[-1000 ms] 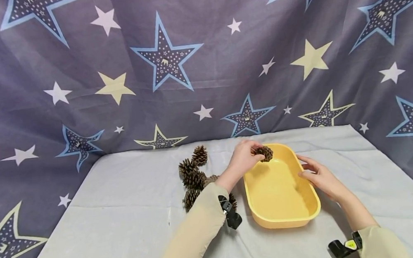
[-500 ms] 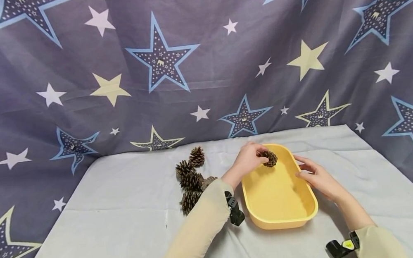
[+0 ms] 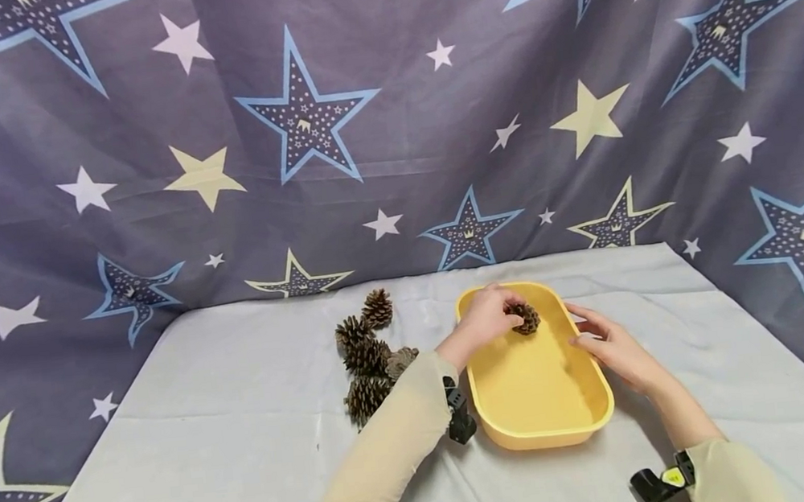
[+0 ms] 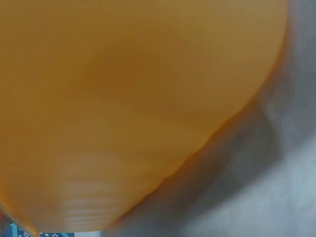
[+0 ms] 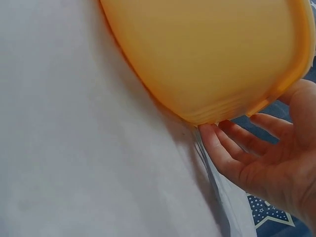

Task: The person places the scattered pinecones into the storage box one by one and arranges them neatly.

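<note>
In the head view, my left hand (image 3: 487, 315) reaches over the left rim of a yellow plastic tub (image 3: 539, 391). It holds a brown pine cone (image 3: 527, 319) between thumb and fingers, low inside the tub's far end. My right hand (image 3: 613, 345) grips the tub's right side. Seen from the right wrist, its fingertips (image 5: 210, 136) press the outer wall and the thumb lies at the rim. The left wrist view shows only the tub's outer wall (image 4: 138, 108) up close, with the left hand and the cone hidden.
Several pine cones (image 3: 365, 357) lie in a cluster left of the tub, partly covered by the left sleeve (image 3: 391, 438). A pale cloth (image 3: 208, 431) covers the table. Behind it hangs a dark star-patterned curtain (image 3: 392, 147).
My left hand has moved the pine cone from the tub's far left rim slightly inward and down into the tub. The right hand keeps its hold. The view has shifted slightly.
</note>
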Demonstrator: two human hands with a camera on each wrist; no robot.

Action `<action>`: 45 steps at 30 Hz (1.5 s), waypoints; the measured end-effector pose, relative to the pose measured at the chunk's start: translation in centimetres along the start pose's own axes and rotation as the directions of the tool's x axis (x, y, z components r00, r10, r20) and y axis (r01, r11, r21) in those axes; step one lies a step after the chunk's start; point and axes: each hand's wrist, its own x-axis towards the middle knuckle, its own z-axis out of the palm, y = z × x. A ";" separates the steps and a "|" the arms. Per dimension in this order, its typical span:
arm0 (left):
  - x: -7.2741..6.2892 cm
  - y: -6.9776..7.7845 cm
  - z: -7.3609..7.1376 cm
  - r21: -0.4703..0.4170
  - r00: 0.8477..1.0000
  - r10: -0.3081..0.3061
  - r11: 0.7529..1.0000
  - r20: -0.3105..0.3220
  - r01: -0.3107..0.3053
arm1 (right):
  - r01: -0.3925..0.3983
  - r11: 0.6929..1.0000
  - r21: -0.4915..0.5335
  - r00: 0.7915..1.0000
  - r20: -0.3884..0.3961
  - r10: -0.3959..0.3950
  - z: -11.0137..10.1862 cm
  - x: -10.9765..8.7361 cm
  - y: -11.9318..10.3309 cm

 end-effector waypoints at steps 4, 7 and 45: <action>0.1 0.1 0.1 0.020 1.000 -0.008 1.000 -0.001 0.008 | -0.014 1.000 -0.006 1.000 -0.004 0.014 0.1 0.1 0.1; 0.2 0.1 0.2 0.027 1.000 -0.009 1.000 0.003 0.009 | -0.034 0.999 0.002 0.999 -0.012 0.034 0.1 0.1 0.1; -1.9 -2.5 -5.0 -0.082 0.995 -0.065 0.995 -0.072 0.059 | -0.026 0.999 0.041 1.000 0.012 0.026 0.2 -0.1 -0.3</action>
